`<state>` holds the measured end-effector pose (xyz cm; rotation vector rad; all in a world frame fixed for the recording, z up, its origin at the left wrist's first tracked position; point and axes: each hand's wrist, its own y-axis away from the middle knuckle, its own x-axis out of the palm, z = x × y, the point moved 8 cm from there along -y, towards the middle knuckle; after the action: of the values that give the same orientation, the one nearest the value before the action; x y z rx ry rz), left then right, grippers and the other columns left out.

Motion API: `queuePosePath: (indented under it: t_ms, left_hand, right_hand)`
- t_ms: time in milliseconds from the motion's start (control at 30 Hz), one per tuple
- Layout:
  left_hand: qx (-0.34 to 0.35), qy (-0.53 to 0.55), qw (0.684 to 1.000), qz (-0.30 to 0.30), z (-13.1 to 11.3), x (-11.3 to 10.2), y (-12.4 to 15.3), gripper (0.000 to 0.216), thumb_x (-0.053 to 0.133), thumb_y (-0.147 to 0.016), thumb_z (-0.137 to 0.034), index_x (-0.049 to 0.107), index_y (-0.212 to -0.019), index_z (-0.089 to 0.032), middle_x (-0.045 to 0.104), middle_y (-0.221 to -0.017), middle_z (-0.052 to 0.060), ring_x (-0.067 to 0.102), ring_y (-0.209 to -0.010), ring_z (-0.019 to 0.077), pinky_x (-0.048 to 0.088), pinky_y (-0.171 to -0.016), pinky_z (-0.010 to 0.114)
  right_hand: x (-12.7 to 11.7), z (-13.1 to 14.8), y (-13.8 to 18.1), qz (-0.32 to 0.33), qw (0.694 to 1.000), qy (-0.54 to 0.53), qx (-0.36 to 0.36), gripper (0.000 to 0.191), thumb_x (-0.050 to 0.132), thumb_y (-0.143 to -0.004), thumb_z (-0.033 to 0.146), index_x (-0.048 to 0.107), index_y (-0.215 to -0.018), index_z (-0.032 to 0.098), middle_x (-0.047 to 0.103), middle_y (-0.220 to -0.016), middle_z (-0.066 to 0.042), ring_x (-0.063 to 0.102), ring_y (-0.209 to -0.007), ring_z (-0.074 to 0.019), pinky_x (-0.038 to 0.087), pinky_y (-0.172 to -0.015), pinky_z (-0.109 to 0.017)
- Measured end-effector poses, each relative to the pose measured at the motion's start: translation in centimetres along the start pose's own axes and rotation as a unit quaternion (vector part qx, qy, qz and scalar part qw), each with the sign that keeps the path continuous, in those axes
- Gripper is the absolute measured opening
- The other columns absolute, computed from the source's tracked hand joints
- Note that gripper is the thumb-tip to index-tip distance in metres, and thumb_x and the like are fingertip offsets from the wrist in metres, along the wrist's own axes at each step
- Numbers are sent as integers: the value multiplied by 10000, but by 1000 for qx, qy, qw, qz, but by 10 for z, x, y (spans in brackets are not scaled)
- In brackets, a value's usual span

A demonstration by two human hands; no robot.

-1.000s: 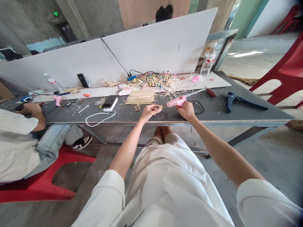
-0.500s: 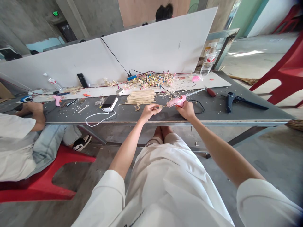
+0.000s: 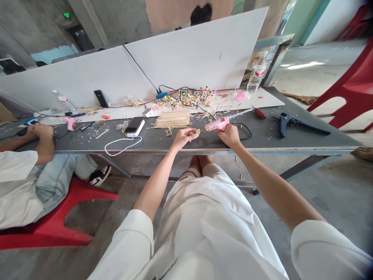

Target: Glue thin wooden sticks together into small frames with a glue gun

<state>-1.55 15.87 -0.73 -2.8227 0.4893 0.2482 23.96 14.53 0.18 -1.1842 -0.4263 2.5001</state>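
Head view: our left hand (image 3: pixel 184 138) pinches a small stick frame (image 3: pixel 197 132) before a pink glue gun (image 3: pixel 215 124)

We have the frame between the thumb and fingers of the left hand, just above the table (image 3: pixel 259 138) near its front edge. Our right hand (image 3: pixel 230 136) is closed around the glue gun's handle, with the nozzle pointing left at the frame; whether the two touch, we cannot tell.

Just beyond our left hand, another small stick piece (image 3: pixel 169 132) sits on the table, and behind it lies a pile of long sticks (image 3: pixel 171 119). To the left of that pile we see a dark-topped white device (image 3: pixel 135 127), with a white cable (image 3: pixel 122 149) looping in front of it. To the right of the glue gun are a red-handled tool (image 3: pixel 260 113) and a dark blue hand tool (image 3: pixel 282 126).

Farther back, a heap of short sticks with coloured balls (image 3: pixel 189 98) lies against an upright white board (image 3: pixel 175 58). A water bottle (image 3: pixel 256 76) stands near the board's right end, and a pink lump (image 3: pixel 241 96) lies to the left of the bottle.

At our far left, a co-worker sits on a red chair (image 3: pixel 78 194), both hands (image 3: pixel 43 132) together at the table, near a second pink glue gun (image 3: pixel 70 122).
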Motion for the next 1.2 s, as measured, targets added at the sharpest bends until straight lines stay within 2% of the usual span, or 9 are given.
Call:
queuePosePath:
  t_ms: [1000,1200]
  left_hand:
    - [6,7,1000,0,0,0,-1,543,856,-720,-479,763,-1128,-134,709,-786,37,528,-594,92,403,-541,232]
    - [6,9,1000,3,1,0,-1,551,858,-717,-476,761,-1134,-128,711,-792,41,525,-595,91,406,-542,233]
  right_hand:
    - [0,0,0,4,999,38,10,233,629,-735,357,662,-767,129,657,-685,-109,567,-634,-228,352,-594,-310]
    - [-2,2,1,5,999,48,13,247,640,-750,351,683,-790,111,681,-714,-130,594,-661,-245,391,-616,-315]
